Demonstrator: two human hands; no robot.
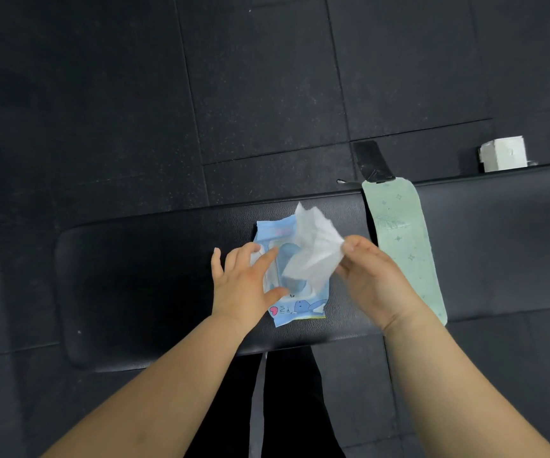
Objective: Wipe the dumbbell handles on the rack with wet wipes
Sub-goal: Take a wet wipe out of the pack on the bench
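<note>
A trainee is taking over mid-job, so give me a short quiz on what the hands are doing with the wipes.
1. True or false: the right hand pinches a wipe.
2. Which hand rests on the pack? A left hand, B right hand, C neither.
3. Fill in: the pack lies on the black ____.
Key: 1 true; 2 A; 3 bench.

Both bare forearms reach forward. The left hand [243, 285] is flat, fingers spread; the right hand [376, 279] pinches a wet wipe [313, 256].
</note>
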